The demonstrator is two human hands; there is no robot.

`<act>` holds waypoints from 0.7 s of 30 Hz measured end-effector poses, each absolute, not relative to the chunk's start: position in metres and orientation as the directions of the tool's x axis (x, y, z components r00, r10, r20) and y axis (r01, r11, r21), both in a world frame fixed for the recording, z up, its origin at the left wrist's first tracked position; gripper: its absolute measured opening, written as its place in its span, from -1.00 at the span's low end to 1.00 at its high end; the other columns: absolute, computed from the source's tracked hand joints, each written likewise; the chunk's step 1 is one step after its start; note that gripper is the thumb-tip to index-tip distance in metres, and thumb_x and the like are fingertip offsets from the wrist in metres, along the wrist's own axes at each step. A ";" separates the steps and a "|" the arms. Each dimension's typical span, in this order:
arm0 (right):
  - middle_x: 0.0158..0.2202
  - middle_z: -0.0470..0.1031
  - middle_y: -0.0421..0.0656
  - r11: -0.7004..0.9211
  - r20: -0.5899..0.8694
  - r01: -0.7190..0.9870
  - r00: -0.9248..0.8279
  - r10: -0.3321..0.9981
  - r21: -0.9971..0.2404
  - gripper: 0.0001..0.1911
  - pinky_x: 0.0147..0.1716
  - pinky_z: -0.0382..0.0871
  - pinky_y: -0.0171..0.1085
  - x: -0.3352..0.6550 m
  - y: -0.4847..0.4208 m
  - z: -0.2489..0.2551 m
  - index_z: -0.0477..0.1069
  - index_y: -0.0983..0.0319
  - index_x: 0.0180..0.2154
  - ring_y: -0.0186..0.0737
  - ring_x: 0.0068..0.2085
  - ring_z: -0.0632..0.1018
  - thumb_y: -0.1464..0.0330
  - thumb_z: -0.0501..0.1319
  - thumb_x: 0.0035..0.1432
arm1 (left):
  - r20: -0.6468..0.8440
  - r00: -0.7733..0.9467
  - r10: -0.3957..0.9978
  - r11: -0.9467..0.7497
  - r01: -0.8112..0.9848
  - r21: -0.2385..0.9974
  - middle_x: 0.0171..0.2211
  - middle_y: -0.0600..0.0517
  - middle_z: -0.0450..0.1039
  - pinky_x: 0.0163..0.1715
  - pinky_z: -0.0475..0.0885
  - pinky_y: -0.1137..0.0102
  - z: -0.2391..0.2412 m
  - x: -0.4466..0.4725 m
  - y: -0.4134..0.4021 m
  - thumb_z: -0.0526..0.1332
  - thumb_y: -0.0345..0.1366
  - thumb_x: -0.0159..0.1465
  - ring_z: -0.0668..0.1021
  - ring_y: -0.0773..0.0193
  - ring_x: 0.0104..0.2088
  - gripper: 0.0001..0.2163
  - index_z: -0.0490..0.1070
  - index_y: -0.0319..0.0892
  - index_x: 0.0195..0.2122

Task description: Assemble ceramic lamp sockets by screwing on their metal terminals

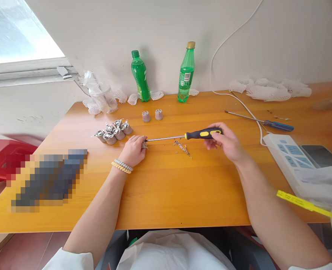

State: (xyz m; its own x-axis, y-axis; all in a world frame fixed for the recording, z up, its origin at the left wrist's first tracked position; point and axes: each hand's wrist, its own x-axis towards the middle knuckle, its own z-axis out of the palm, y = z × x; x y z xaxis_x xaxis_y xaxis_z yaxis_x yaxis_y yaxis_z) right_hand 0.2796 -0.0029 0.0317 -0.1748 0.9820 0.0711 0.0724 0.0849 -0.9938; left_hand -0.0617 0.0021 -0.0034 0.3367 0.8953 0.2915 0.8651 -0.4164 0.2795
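Note:
My right hand (226,140) is closed around the black and yellow handle of a screwdriver (166,138), which lies nearly level. The shaft points left, and its tip meets a small grey piece with metal on it (144,144). My left hand (134,149) pinches that piece close to the tabletop; the fingers hide most of it. Loose metal strips and tiny screws (183,147) lie below the shaft. Left of my left hand stands a cluster of grey-brown cylindrical pieces (111,139) with metal strips on top. Two similar pieces without strips (158,114) stand farther back.
Two green bottles (140,77) stand by the wall. A blue-handled screwdriver (278,125), white cable (247,108), power strip (284,153) and dark phone (322,156) occupy the right. White foam nets (275,90) lie behind. A blurred dark item (53,176) lies left on the wooden table (182,198).

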 end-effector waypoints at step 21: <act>-0.76 0.30 -0.27 -0.028 -0.020 0.088 0.096 0.995 -0.996 -0.65 -0.83 0.04 -0.37 0.272 0.001 0.032 0.29 0.17 -0.44 -0.34 -0.78 0.31 0.02 0.22 0.06 | 0.328 0.370 0.869 -0.457 0.853 0.250 -0.17 -0.12 0.49 -0.06 0.42 0.18 -0.004 -0.054 0.000 0.09 -0.46 0.11 0.49 0.06 -0.11 -0.69 0.36 -0.21 -0.10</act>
State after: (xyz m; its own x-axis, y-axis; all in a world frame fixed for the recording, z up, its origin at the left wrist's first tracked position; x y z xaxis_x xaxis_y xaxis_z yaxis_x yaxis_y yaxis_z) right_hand 0.2723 0.0010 0.0322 0.0962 0.9952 -0.0198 0.0884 -0.0284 -0.9957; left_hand -0.0535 -0.0004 -0.0044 0.3700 0.8694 0.3276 0.8532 -0.4575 0.2504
